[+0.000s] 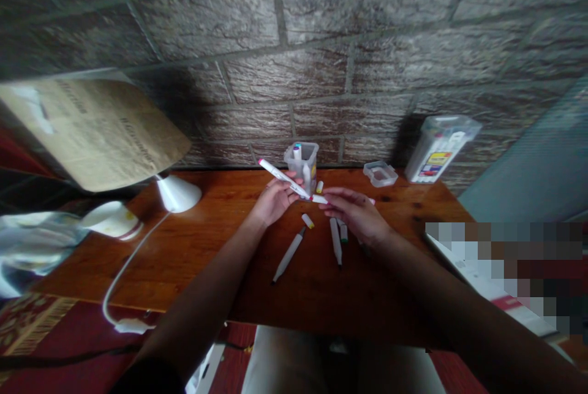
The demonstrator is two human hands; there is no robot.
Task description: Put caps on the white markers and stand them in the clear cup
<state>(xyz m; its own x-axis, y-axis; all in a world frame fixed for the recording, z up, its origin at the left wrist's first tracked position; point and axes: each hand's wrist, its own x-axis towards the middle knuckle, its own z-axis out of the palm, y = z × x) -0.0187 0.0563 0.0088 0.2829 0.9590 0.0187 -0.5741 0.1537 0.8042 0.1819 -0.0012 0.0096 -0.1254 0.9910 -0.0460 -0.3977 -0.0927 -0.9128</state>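
Observation:
My left hand is closed around a white marker with a pink tip, slanting up to the left. My right hand pinches a white marker piece with a red end that meets or overlaps the lower end of the left marker. A bit of pink shows past the right fingers, which hide most of this piece. Behind the left hand, a clear plastic container holds several markers. On the table below lie an uncapped grey marker, another uncapped marker, a green-ended marker and a yellow-ended cap.
Another yellow-marked cap sits by the container. Farther right are a clear lid and a tall marker box. A paper-shaded lamp and a paper cup stand left on the wooden table, against a brick wall.

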